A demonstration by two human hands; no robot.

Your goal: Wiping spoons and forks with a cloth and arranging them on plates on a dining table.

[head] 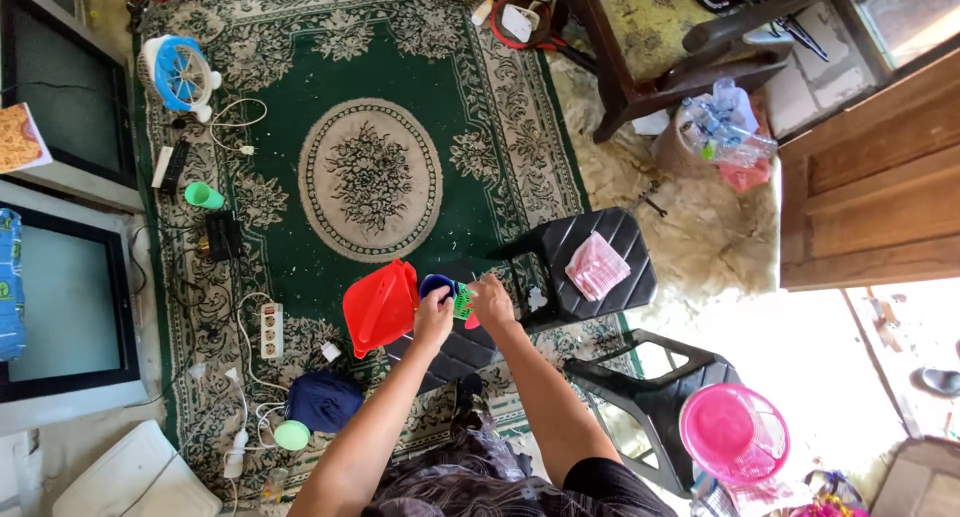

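I look straight down at a green patterned rug (370, 177). My left hand (432, 320) grips the edge of a red plastic dustpan (380, 307) and touches a dark blue object (436, 285). My right hand (492, 302) holds a small green brush-like thing (463, 300) with a pink end, right next to the blue object. Both hands meet above a black plastic stool (455, 349) in front of me.
A second black stool (590, 262) carries a pink checked cloth (597, 267). A third stool (655, 397) holds a pink basket (733, 434). A small blue fan (180, 74), green cup (204, 196), power strip (268, 330) and cables lie left. A wooden table (660, 47) and plastic bottles (722, 132) stand upper right.
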